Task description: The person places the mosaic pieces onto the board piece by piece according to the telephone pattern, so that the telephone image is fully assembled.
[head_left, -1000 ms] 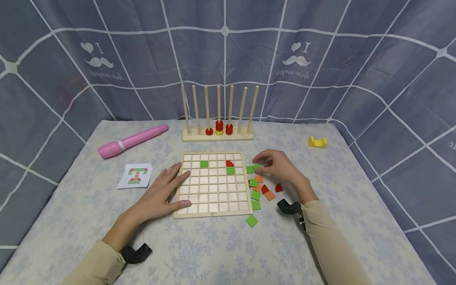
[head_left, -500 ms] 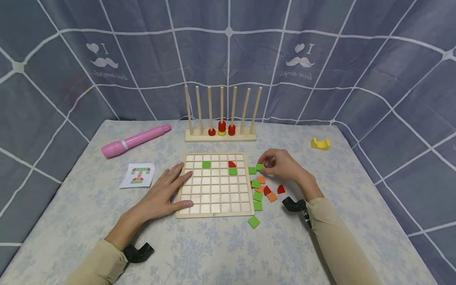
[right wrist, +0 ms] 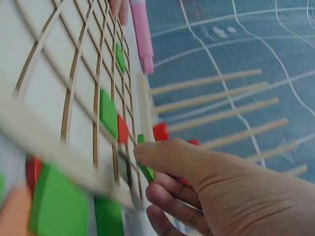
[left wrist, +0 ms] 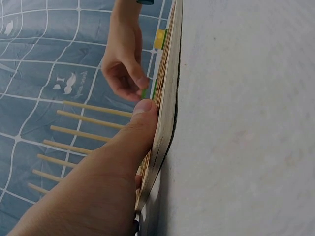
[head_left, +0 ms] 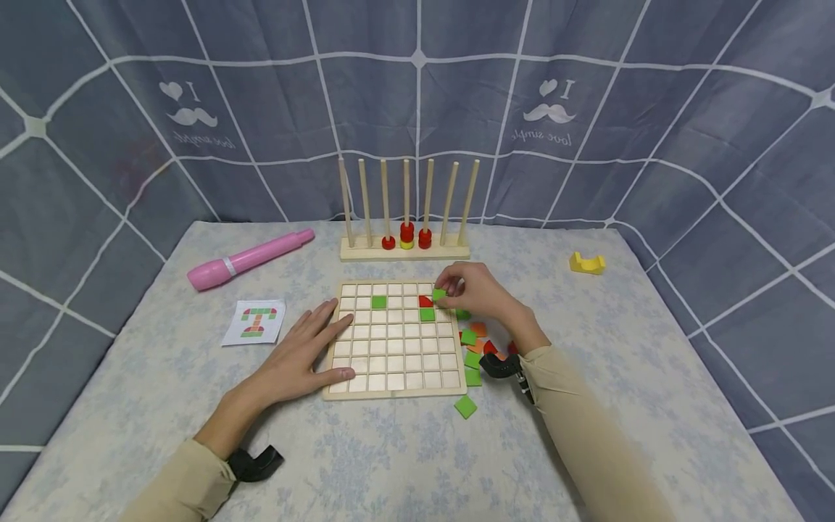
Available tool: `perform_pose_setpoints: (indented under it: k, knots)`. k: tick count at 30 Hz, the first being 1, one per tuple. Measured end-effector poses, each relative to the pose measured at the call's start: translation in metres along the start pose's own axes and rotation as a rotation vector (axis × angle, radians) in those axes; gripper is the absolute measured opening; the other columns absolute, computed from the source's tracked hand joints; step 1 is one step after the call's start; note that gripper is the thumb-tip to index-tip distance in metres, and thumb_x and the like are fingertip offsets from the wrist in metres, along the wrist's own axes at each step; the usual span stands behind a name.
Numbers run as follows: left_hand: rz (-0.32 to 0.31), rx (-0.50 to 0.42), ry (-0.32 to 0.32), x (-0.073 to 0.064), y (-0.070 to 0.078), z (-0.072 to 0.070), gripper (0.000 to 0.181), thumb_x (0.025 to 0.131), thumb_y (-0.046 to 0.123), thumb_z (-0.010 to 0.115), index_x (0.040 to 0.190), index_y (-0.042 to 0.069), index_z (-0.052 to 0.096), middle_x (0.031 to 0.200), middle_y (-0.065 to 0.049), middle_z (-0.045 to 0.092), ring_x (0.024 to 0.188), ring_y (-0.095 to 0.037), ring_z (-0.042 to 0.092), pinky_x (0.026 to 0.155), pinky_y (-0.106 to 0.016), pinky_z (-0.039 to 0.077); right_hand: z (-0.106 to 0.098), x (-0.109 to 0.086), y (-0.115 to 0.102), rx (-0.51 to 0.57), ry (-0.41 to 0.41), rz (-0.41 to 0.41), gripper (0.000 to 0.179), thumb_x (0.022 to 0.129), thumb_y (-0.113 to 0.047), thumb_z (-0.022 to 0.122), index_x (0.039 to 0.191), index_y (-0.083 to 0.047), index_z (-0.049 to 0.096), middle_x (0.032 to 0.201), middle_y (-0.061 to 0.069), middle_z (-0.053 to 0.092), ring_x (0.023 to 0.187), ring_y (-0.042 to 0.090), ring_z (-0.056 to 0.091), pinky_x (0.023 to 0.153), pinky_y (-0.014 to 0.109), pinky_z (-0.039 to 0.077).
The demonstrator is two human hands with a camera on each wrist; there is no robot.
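My left hand (head_left: 303,355) rests flat with spread fingers on the left edge of the wooden grid board (head_left: 391,394). My right hand (head_left: 479,293) pinches a green square tile (head_left: 439,294) between thumb and fingers, over the board's upper right part. In the right wrist view this held tile (right wrist: 145,164) is tilted on edge above the grid. On the board lie a green tile (head_left: 379,301) at upper left, a red quarter-round tile (head_left: 425,301) and, just below it, another green tile (head_left: 427,315).
Several loose tiles lie right of the board, among them a green tile (head_left: 465,407) and an orange tile (head_left: 479,329). Behind stands a peg rack (head_left: 404,252) with red and yellow rings. A pattern card (head_left: 254,322), a pink cylinder (head_left: 251,259) and a yellow block (head_left: 587,263) lie around.
My right hand has picked up the green tile from the table right of the board and carried it left over the board. My left hand stays in place.
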State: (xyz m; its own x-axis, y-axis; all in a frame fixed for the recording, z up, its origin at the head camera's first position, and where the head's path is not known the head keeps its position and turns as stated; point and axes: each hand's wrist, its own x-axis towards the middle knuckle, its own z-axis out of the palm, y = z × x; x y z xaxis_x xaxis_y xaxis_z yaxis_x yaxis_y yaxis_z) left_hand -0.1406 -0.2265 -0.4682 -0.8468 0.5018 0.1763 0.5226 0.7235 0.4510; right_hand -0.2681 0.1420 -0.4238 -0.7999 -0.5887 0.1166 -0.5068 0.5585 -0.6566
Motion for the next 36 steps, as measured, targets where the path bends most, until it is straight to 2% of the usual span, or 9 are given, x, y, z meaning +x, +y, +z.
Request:
perform_pose_setpoints:
  k: [7,12,23,31,36]
  knots:
    - [0.006,0.001,0.004,0.001,0.000,0.001,0.094,0.091,0.054,0.079,0.166,0.015,0.037,0.176,-0.019,0.017,0.163,-0.038,0.015,0.134,-0.051,0.010,0.019,0.018,-0.014,0.000,-0.029,-0.005,0.018,0.091,-0.013,0.084,0.108,-0.007,0.077,0.097,0.006,0.072,0.088,0.016,0.066,0.080,0.031,0.059]
    - [0.015,0.007,-0.001,0.002,0.001,-0.001,0.094,0.091,0.054,0.078,0.166,0.015,0.037,0.176,-0.019,0.017,0.163,-0.039,0.016,0.133,-0.054,0.012,0.027,0.024,-0.019,-0.014,-0.035,-0.014,0.019,0.091,-0.013,0.084,0.108,-0.007,0.078,0.099,0.005,0.073,0.089,0.016,0.066,0.080,0.030,0.059]
    - [-0.007,-0.004,-0.001,-0.002,0.001,0.001,0.093,0.091,0.055,0.078,0.165,0.016,0.038,0.176,-0.017,0.016,0.163,-0.037,0.015,0.133,-0.052,0.012,0.037,0.022,-0.029,-0.058,-0.039,-0.012,0.024,0.094,-0.015,0.083,0.117,-0.010,0.081,0.106,0.006,0.073,0.096,0.020,0.069,0.082,0.031,0.060]
    - [-0.007,-0.002,0.000,-0.001,0.001,0.001,0.093,0.091,0.054,0.078,0.165,0.016,0.037,0.176,-0.017,0.017,0.163,-0.037,0.016,0.134,-0.050,0.011,0.037,0.020,-0.031,-0.118,-0.013,0.004,0.021,0.091,-0.016,0.085,0.111,-0.011,0.081,0.103,0.005,0.074,0.095,0.020,0.069,0.082,0.033,0.059]
    - [-0.002,0.002,0.005,-0.001,0.002,0.001,0.093,0.090,0.054,0.078,0.165,0.016,0.038,0.176,-0.018,0.017,0.163,-0.037,0.016,0.134,-0.051,0.011,0.036,0.015,-0.033,-0.092,-0.018,0.003,0.030,0.092,-0.017,0.084,0.120,-0.008,0.078,0.109,0.006,0.073,0.098,0.021,0.069,0.084,0.033,0.059]
